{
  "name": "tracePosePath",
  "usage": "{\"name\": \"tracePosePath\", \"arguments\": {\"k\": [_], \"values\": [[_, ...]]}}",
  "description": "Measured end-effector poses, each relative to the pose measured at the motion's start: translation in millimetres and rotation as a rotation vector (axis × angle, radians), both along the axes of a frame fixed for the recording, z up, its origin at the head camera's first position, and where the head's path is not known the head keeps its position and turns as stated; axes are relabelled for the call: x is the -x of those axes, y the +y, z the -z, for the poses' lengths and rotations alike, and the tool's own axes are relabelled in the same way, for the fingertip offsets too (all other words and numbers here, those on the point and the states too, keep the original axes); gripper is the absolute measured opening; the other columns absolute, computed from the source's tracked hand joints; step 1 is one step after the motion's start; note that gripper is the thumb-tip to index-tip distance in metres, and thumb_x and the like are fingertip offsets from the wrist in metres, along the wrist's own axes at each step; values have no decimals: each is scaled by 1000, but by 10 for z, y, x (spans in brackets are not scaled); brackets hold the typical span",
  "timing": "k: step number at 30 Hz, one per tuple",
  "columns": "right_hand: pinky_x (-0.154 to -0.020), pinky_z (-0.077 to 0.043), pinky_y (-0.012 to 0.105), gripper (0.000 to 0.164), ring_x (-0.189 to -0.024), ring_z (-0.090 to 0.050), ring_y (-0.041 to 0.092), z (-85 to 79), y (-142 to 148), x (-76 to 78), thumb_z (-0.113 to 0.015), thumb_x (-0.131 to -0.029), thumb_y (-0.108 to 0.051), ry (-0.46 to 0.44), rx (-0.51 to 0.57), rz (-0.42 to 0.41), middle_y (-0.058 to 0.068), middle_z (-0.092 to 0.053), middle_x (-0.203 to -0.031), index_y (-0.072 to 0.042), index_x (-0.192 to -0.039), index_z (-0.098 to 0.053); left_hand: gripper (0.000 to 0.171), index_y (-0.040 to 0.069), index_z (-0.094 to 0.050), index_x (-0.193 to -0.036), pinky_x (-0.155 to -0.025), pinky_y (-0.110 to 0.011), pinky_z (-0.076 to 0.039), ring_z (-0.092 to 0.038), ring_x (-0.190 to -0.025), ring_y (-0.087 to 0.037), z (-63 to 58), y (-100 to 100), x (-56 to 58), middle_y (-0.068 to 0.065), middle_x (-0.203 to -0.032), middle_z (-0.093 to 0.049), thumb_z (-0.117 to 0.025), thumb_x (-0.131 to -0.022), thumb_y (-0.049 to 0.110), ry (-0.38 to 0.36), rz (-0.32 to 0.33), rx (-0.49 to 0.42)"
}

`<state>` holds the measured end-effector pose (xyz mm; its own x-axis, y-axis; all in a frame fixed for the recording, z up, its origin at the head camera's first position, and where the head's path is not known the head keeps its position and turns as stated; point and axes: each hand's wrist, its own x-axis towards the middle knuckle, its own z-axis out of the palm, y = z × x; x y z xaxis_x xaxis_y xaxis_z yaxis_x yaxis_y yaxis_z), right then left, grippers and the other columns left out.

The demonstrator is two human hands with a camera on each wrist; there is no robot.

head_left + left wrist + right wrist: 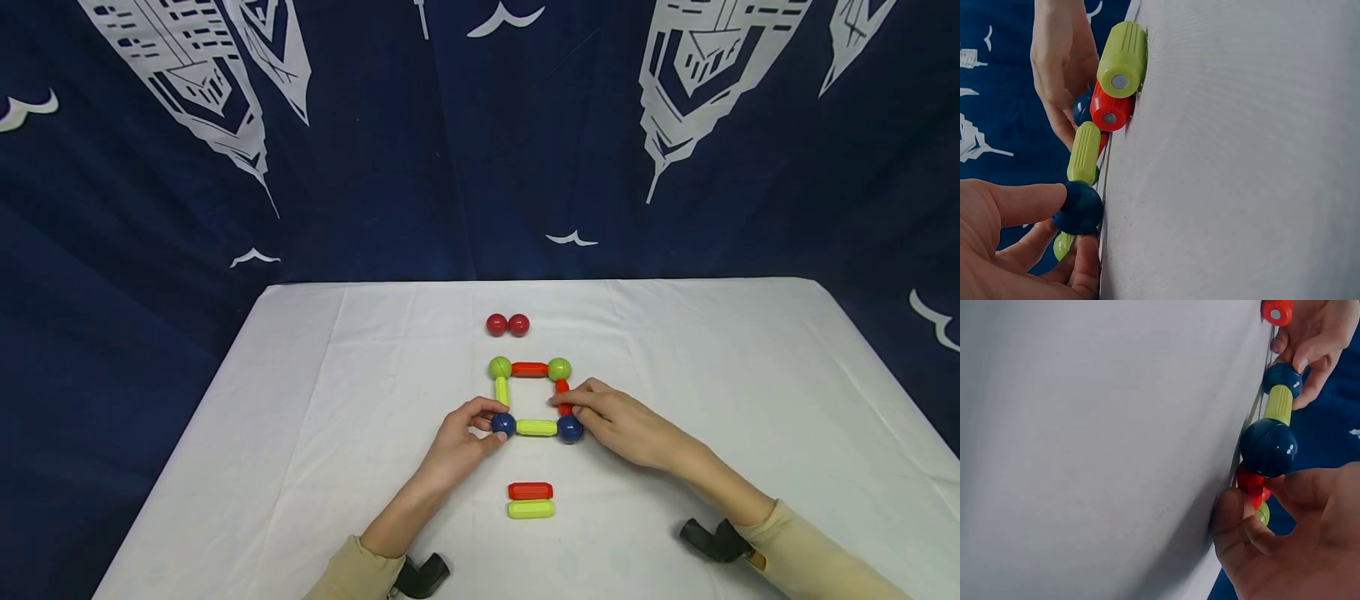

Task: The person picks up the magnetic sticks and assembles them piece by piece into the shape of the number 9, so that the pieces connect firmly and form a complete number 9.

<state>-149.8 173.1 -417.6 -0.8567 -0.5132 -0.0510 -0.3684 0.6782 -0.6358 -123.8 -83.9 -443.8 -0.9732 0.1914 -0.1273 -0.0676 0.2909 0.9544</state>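
Note:
A square of magnetic rods and balls lies flat mid-table. Its near corners are a left blue ball [503, 425] and a right blue ball [570, 430], joined by a yellow-green rod [536, 428]. Thumb and fingers of my left hand [459, 437] pinch the left blue ball. My right hand [630, 423] grips the right side's red rod [562, 387] close to the right blue ball, its fingers partly covering the rod. Two green balls [559, 369] form the far corners, with another red rod [530, 369] between them. Along the left side runs a second yellow-green rod [502, 389].
Nearer the person, a loose red rod [530, 491] and a loose yellow-green rod [531, 509] lie side by side. Beyond the square, two red balls [507, 325] sit together. White cloth covers the table [360, 375]; a dark blue patterned curtain [450, 167] hangs behind it.

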Motion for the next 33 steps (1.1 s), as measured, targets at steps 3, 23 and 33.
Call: {"name": "tracePosePath", "arguments": {"k": [3,23,33], "values": [[-88,-47,40,32,-96,-53,14,-1,-11,37,-47,-102,-12,-45,-23,-36,-4,-55,-107,-19,-128,-64,30,8,-67,-115,-64,-23,-39,-49,-89,-21,0,5,-4,-6,-97,-56,-69,-86,-2,3,2,-1],[-73,-51,26,44,-87,-54,19,91,51,105,-77,-86,-34,-151,99,-41,2,-52,-100,-17,-123,-60,30,9,-67,-114,-66,-24,-39,-49,-91,-20,-8,7,-2,-4,-97,-58,-69,-86,-2,9,-1,12],[-71,-50,26,46,-85,-55,18,94,33,90,-75,-87,-34,-114,105,-25,0,-54,-107,-17,-127,-59,31,8,-67,-115,-64,-23,-40,-49,-90,-20,1,-12,9,-5,-97,-57,-68,-87,-3,7,3,5]]}}
